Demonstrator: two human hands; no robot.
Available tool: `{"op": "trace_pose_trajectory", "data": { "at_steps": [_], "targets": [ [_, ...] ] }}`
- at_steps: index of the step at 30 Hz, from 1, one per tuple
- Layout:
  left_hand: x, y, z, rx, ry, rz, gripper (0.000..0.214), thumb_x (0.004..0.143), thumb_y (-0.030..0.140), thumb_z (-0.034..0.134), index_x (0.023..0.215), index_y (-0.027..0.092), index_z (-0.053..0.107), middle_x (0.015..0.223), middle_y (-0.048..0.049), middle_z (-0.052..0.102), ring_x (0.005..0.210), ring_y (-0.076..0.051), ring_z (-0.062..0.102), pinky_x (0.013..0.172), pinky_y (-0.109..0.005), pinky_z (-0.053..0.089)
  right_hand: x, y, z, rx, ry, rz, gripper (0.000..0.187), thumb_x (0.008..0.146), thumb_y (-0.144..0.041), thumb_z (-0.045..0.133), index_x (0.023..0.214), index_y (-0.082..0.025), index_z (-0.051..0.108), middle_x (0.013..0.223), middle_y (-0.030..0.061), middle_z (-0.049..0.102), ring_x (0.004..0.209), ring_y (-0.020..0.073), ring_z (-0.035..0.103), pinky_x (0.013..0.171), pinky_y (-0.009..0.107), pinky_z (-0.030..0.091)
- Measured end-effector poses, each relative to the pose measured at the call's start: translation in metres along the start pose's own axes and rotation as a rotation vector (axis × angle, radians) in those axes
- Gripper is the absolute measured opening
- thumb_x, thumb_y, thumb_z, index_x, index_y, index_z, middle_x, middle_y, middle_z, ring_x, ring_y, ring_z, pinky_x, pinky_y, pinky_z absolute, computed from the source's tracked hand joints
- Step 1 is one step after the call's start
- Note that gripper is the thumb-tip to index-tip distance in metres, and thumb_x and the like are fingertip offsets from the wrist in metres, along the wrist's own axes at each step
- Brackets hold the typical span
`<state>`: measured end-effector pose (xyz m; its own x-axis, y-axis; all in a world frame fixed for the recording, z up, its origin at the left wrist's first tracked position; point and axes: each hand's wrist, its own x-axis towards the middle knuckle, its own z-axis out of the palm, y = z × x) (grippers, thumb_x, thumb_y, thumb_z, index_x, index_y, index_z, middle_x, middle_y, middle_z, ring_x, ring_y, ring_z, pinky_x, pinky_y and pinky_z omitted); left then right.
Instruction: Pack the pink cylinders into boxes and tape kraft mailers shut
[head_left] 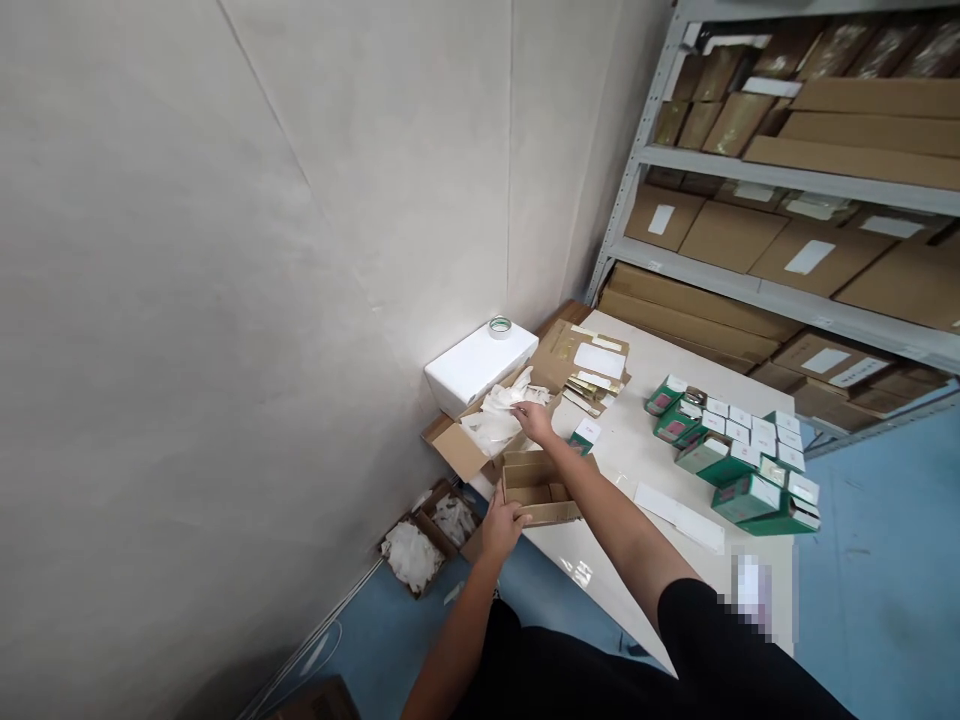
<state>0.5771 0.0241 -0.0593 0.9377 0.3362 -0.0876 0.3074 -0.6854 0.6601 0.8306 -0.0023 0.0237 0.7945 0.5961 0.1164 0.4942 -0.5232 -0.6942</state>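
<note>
My left hand [502,528] grips the near edge of a small open cardboard box with dividers [538,488], which rests on the corner of a white table [660,370]. My right hand [534,422] reaches over that box and touches crumpled white packing material [491,420] in an open carton [457,445]. Whether its fingers hold the material, I cannot tell. Several green-and-white product boxes [739,465] stand in a loose group farther along the table, beyond both hands.
A white foam box [480,365] topped by a tape roll [500,327] stands in the corner by the wall. Flat cardboard with gold-coloured pieces [585,375] lies nearby. Metal shelves [795,180] hold cartons. A floor box [424,540] holds white material. Blue floor surrounds the table.
</note>
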Motion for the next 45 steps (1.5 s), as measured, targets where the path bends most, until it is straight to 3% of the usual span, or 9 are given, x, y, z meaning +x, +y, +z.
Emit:
{"op": "trace_pose_trajectory", "data": {
  "at_steps": [5, 10, 16, 19, 23, 31, 38, 42, 45],
  "targets": [
    [0.0, 0.028, 0.017, -0.01, 0.036, 0.043, 0.01, 0.085, 0.028, 0.077, 0.09, 0.021, 0.078, 0.17, -0.0072, 0.031, 0.148, -0.035, 0.044, 0.116, -0.046, 0.045, -0.046, 0.011, -0.065, 0.092, 0.13, 0.014, 0.027, 0.096, -0.032, 0.056, 0.109, -0.025, 0.079, 0.103, 0.0046, 0.08, 0.094, 0.0226, 0.072, 0.089, 0.032, 0.054],
    [0.002, 0.072, 0.041, -0.013, 0.023, 0.084, 0.015, 0.085, 0.03, 0.077, 0.096, 0.02, 0.079, 0.17, -0.0091, 0.03, 0.144, -0.036, 0.048, 0.114, -0.047, 0.047, -0.142, 0.056, -0.123, 0.044, 0.209, 0.119, 0.025, 0.097, -0.033, 0.056, 0.105, -0.025, 0.078, 0.1, 0.0041, 0.079, 0.092, 0.023, 0.072, 0.087, 0.031, 0.053],
    [0.003, 0.13, 0.091, -0.017, -0.025, 0.167, 0.011, 0.08, 0.027, 0.081, 0.091, 0.022, 0.081, 0.17, -0.0042, 0.031, 0.144, -0.034, 0.049, 0.116, -0.043, 0.048, -0.267, 0.131, -0.147, -0.007, 0.058, 0.34, 0.052, 0.082, -0.025, 0.074, 0.134, -0.025, 0.069, 0.136, 0.0098, 0.069, 0.127, 0.0322, 0.064, 0.107, 0.042, 0.05],
    [0.0, 0.153, 0.118, -0.029, -0.101, 0.183, 0.012, 0.079, 0.026, 0.082, 0.091, 0.024, 0.081, 0.171, -0.0018, 0.03, 0.142, -0.033, 0.052, 0.114, -0.042, 0.049, -0.315, 0.16, -0.161, 0.032, 0.126, 0.394, 0.063, 0.08, -0.027, 0.076, 0.142, -0.024, 0.063, 0.151, 0.0107, 0.059, 0.141, 0.0313, 0.054, 0.115, 0.044, 0.046],
    [-0.006, 0.172, 0.144, -0.047, -0.181, 0.219, 0.011, 0.08, 0.025, 0.081, 0.09, 0.023, 0.081, 0.174, -0.0005, 0.019, 0.143, -0.034, 0.051, 0.114, -0.041, 0.05, -0.354, 0.182, -0.189, 0.087, 0.259, 0.45, 0.05, 0.086, -0.032, 0.071, 0.136, -0.023, 0.067, 0.14, 0.0116, 0.066, 0.129, 0.0299, 0.063, 0.112, 0.046, 0.049],
    [0.02, 0.17, 0.156, -0.079, -0.337, 0.298, 0.017, 0.074, 0.011, 0.079, 0.089, 0.02, 0.08, 0.174, -0.0034, 0.02, 0.15, -0.031, 0.042, 0.121, -0.041, 0.043, -0.348, 0.18, -0.191, 0.192, 0.391, 0.523, 0.045, 0.088, -0.034, 0.068, 0.132, -0.027, 0.069, 0.125, 0.0071, 0.073, 0.11, 0.0254, 0.07, 0.101, 0.043, 0.055],
    [0.067, 0.142, 0.157, 0.002, -0.432, 0.393, 0.029, 0.074, 0.009, 0.077, 0.102, 0.016, 0.078, 0.173, -0.009, 0.022, 0.158, -0.035, 0.025, 0.127, -0.048, 0.032, -0.304, 0.168, -0.154, 0.424, 0.433, 0.605, 0.048, 0.09, -0.04, 0.066, 0.135, -0.024, 0.066, 0.129, 0.009, 0.072, 0.11, 0.0252, 0.071, 0.103, 0.045, 0.055],
    [0.09, 0.114, 0.153, 0.016, -0.556, 0.372, 0.045, 0.074, 0.009, 0.078, 0.118, 0.017, 0.075, 0.17, -0.0139, 0.03, 0.154, -0.035, 0.034, 0.121, -0.046, 0.04, -0.268, 0.161, -0.122, 0.56, 0.408, 0.636, 0.058, 0.091, -0.046, 0.067, 0.144, -0.025, 0.06, 0.146, 0.0119, 0.062, 0.12, 0.0253, 0.069, 0.106, 0.042, 0.054],
    [0.108, 0.099, 0.142, -0.017, -0.557, 0.37, 0.041, 0.081, 0.016, 0.074, 0.122, 0.02, 0.074, 0.154, -0.0132, 0.055, 0.145, -0.03, 0.05, 0.117, -0.043, 0.044, -0.236, 0.158, -0.097, 0.606, 0.369, 0.638, 0.058, 0.095, -0.053, 0.06, 0.148, -0.029, 0.057, 0.153, 0.0087, 0.057, 0.132, 0.025, 0.062, 0.108, 0.041, 0.053]
  ]
}}
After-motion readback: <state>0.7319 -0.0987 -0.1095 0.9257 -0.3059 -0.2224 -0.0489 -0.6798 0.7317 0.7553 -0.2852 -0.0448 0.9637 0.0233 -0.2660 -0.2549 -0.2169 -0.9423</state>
